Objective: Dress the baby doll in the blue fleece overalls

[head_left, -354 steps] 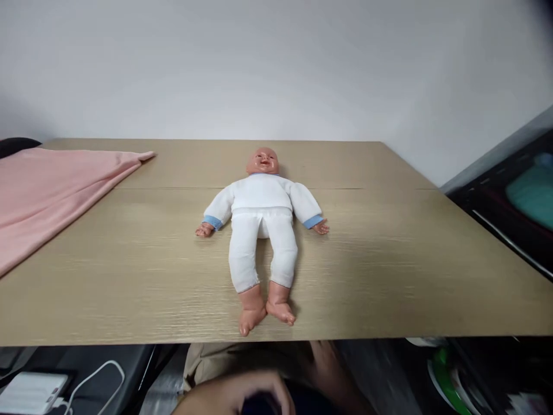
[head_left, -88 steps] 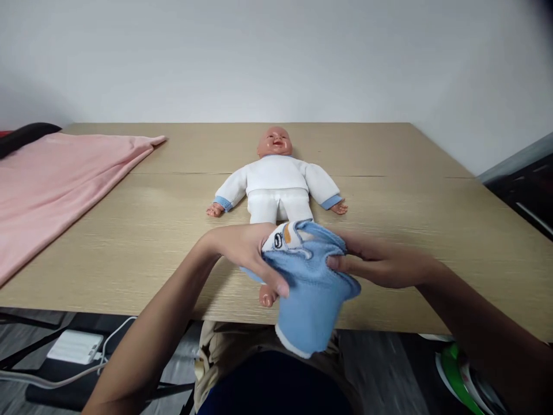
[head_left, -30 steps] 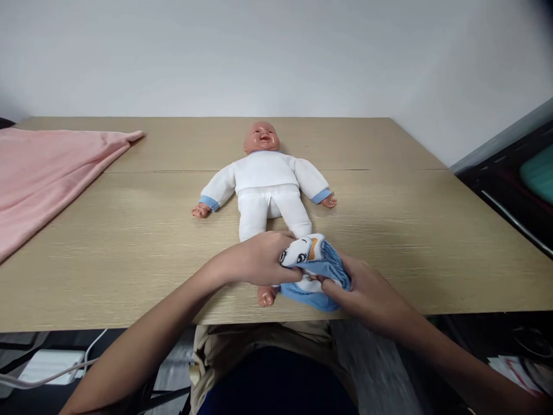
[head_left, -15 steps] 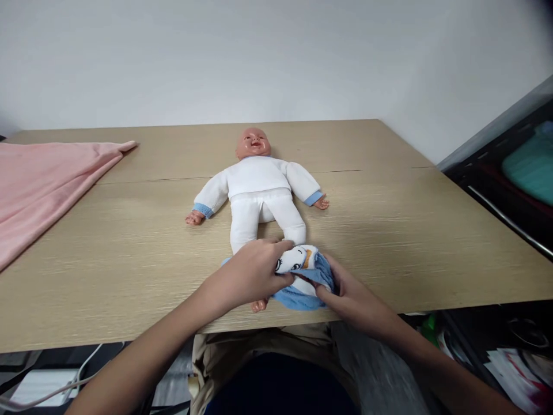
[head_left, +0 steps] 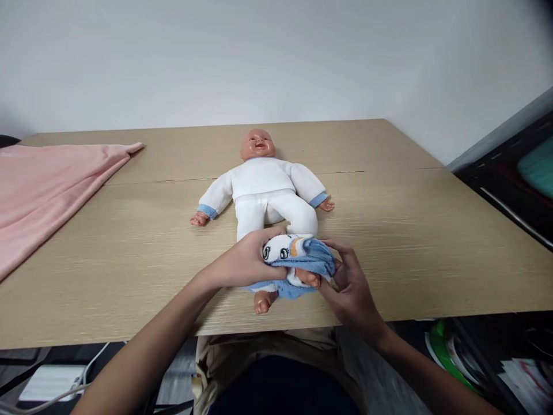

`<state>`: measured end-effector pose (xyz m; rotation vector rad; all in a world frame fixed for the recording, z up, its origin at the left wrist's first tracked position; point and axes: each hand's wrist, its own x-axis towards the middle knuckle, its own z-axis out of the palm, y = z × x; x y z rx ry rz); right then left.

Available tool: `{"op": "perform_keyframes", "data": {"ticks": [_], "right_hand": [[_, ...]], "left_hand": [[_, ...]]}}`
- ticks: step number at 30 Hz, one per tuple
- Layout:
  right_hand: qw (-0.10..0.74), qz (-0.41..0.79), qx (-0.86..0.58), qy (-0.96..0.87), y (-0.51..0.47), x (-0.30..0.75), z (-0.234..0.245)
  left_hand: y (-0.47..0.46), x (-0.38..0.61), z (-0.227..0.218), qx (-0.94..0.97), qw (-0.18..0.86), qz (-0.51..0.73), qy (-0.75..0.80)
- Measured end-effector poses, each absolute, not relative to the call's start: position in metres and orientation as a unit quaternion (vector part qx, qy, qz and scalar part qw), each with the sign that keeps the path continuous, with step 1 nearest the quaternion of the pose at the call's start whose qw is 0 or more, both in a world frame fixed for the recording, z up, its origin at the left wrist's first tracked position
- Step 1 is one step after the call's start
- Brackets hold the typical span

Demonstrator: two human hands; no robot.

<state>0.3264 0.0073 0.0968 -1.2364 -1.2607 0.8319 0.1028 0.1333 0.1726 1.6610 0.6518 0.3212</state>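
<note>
- Broadly, one light wooden table (head_left: 129,259) fills the view, running from the near edge to the far white wall.
- One pink soft cloth (head_left: 47,190) lies spread on the far left of it, well apart from everything else.
- One plastic baby doll in a white suit with blue cuffs (head_left: 268,190) lies on its back mid-table, head far, feet near; one bare foot (head_left: 263,301) shows just at the near edge.
- One small blue knitted garment with a white cartoon face (head_left: 298,259) is bunched over the doll's lower legs, held between both hands.
- Two hands are at work. The left hand (head_left: 242,262) has its fingers curled together and its thumb pinching the garment's left edge. The right hand (head_left: 349,285) has its fingers partly spread, the tips gripping the right edge near the doll's other foot.
- One white box with a cable (head_left: 43,389) sits below the table at near left.
- Likely risks: the doll's feet lie close to the table's near edge, so a pull towards the person could drag it off; the bunched knit could catch on the toes, and a one-sided tug could twist it or slip it from a pinch.
</note>
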Motion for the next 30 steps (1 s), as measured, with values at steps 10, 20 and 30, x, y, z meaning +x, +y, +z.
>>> {"op": "perform_keyframes", "data": {"ticks": [10, 20, 30], "right_hand": [[0.462, 0.272, -0.538, -0.65, 0.03, 0.354, 0.097], [0.421, 0.193, -0.534, -0.707, 0.039, 0.361, 0.109], [0.294, 0.411, -0.454, -0.734, 0.078, 0.41, 0.144]], "left_hand": [[0.136, 0.101, 0.173, 0.791, 0.517, 0.182, 0.273], [0.147, 0.097, 0.162, 0.755, 0.567, 0.204, 0.26], [0.146, 0.092, 0.179, 0.831, 0.433, 0.186, 0.296]]}}
